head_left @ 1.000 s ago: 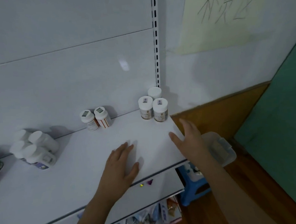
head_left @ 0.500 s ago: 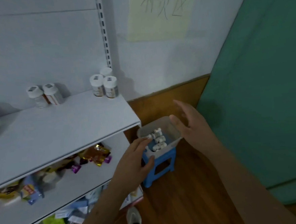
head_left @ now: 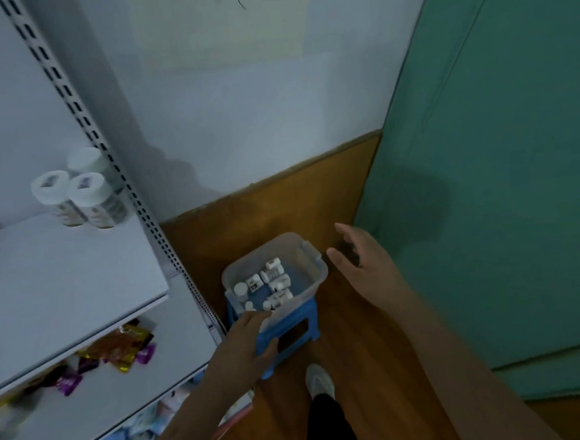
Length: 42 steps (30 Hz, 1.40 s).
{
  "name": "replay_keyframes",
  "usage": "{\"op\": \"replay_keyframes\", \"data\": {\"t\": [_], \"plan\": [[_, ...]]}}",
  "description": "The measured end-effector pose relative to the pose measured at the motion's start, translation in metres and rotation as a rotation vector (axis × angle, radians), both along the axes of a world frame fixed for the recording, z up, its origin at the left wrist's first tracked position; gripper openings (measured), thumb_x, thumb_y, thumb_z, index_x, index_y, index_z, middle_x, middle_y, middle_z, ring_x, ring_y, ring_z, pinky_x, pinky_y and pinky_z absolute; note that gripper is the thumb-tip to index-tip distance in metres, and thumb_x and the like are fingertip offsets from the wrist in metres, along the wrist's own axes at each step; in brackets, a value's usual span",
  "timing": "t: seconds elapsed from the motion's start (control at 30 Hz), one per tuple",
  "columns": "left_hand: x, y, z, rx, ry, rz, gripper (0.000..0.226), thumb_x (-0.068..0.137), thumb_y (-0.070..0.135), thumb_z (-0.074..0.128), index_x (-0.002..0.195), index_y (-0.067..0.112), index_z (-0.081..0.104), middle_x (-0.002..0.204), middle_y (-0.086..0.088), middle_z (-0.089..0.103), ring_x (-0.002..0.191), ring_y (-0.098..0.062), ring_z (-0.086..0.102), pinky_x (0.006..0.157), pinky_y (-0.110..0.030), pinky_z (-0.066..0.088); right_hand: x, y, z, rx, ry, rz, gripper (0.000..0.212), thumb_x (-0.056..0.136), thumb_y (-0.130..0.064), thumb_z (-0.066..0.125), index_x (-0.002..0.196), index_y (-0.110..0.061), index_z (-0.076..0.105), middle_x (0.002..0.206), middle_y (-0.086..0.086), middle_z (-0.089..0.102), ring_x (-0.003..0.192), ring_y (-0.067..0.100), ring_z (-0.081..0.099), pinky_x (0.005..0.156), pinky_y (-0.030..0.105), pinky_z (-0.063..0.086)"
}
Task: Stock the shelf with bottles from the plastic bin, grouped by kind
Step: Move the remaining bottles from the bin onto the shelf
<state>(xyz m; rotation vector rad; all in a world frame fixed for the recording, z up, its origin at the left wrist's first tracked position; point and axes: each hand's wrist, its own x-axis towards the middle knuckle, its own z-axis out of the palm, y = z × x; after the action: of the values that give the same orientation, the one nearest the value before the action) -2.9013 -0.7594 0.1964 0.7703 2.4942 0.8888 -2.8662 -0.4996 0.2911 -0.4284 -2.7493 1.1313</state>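
Observation:
A clear plastic bin [head_left: 314, 269] sits on a small blue stool [head_left: 290, 336] on the floor right of the shelf. Several small white bottles [head_left: 272, 283] lie inside it. My left hand [head_left: 246, 346] hovers at the bin's near left corner, fingers relaxed, holding nothing. Just beyond the bin's right rim my right hand [head_left: 364, 266] is spread open and empty. On the white shelf [head_left: 63, 280] at the left, three white-capped bottles [head_left: 81, 196] stand grouped at the back right corner.
A lower shelf [head_left: 128, 379] holds snack packets [head_left: 119, 348]. A green panel [head_left: 501, 170] rises on the right and a wooden baseboard [head_left: 280, 203] runs behind the bin. My foot [head_left: 320, 379] stands on the wooden floor just in front of the stool.
My view has swung from the shelf top down and right to the bin. Both hands left the shelf and dropped toward the bin, one at each side.

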Motion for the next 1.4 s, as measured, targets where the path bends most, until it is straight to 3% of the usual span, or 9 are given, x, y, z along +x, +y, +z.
{"op": "replay_keyframes", "data": {"t": [0.17,0.3,0.43,0.57,0.77,0.9,1.07,1.23,1.4], "plan": [[-0.065,0.058,-0.058,-0.091,-0.184,0.118,0.078,0.081,0.068,0.039,0.141,0.017,0.048,0.132,-0.002,0.052,0.118,-0.016,0.053,0.103,-0.030,0.041,-0.087,0.080,-0.058,-0.074,-0.139,0.062,0.065,0.097,-0.053,0.048,0.151,-0.019,0.035,0.149,-0.002,0.042,0.133,0.009,0.040,0.109,0.031,0.038],[-0.093,0.092,-0.098,-0.185,-0.325,0.281,0.054,0.093,0.036,0.062,0.140,0.015,0.048,0.129,-0.007,0.053,0.108,-0.020,0.057,0.088,-0.026,0.041,-0.137,0.123,-0.103,-0.101,-0.276,0.104,0.056,0.100,-0.039,0.053,0.147,-0.014,0.039,0.145,0.003,0.046,0.128,0.013,0.045,0.104,0.026,0.038],[-0.110,0.117,-0.125,-0.209,-0.405,0.447,0.047,0.094,0.026,0.063,0.138,0.012,0.051,0.135,-0.011,0.053,0.117,-0.026,0.055,0.095,-0.031,0.040,-0.176,0.142,-0.156,-0.104,-0.408,0.185,0.039,0.099,-0.024,0.056,0.134,-0.007,0.052,0.122,0.003,0.055,0.108,0.008,0.050,0.085,0.015,0.036],[-0.122,0.128,-0.149,-0.207,-0.402,0.510,0.044,0.090,0.021,0.067,0.130,0.004,0.059,0.128,-0.018,0.060,0.117,-0.033,0.058,0.098,-0.034,0.041,-0.198,0.137,-0.212,-0.082,-0.519,0.250,0.043,0.099,-0.028,0.056,0.138,-0.012,0.049,0.133,0.007,0.054,0.119,0.020,0.052,0.087,0.022,0.038],[-0.166,0.142,-0.217,-0.191,-0.408,0.515,0.056,0.084,0.044,0.049,0.125,0.008,0.060,0.122,-0.014,0.061,0.113,-0.030,0.059,0.096,-0.038,0.047,-0.222,0.129,-0.297,0.003,-0.605,0.333,0.050,0.099,-0.034,0.054,0.143,-0.013,0.043,0.145,0.005,0.049,0.129,0.021,0.048,0.101,0.024,0.036],[-0.199,0.149,-0.282,-0.228,-0.390,0.471,0.042,0.092,0.024,0.061,0.129,0.006,0.057,0.127,-0.016,0.060,0.117,-0.032,0.058,0.096,-0.040,0.048,-0.252,0.113,-0.363,0.022,-0.627,0.349,0.057,0.098,-0.037,0.055,0.147,-0.012,0.040,0.148,0.005,0.046,0.134,0.022,0.046,0.111,0.034,0.038],[-0.231,0.157,-0.361,-0.324,-0.389,0.379,0.046,0.094,0.021,0.060,0.137,0.009,0.049,0.133,-0.012,0.053,0.118,-0.030,0.055,0.097,-0.043,0.048,-0.292,0.081,-0.442,0.049,-0.568,0.272,0.057,0.091,-0.040,0.063,0.136,-0.010,0.046,0.131,0.010,0.058,0.120,0.026,0.055,0.096,0.032,0.046],[-0.241,0.159,-0.419,-0.409,-0.409,0.288,0.055,0.085,0.026,0.067,0.136,0.018,0.048,0.132,-0.007,0.052,0.112,-0.030,0.058,0.092,-0.046,0.052,-0.326,0.036,-0.507,-0.041,-0.620,0.096,0.088,0.076,-0.049,0.078,0.140,-0.006,0.036,0.136,0.014,0.048,0.124,0.031,0.051,0.100,0.046,0.048],[-0.238,0.155,-0.440,-0.346,-0.338,0.294,0.059,0.078,0.035,0.077,0.132,0.023,0.054,0.127,-0.003,0.053,0.110,-0.023,0.057,0.092,-0.042,0.054,-0.335,0.017,-0.537,0.054,-0.588,-0.006,0.102,0.071,-0.058,0.078,0.142,-0.003,0.030,0.142,0.015,0.039,0.133,0.030,0.037,0.106,0.040,0.038]]}}
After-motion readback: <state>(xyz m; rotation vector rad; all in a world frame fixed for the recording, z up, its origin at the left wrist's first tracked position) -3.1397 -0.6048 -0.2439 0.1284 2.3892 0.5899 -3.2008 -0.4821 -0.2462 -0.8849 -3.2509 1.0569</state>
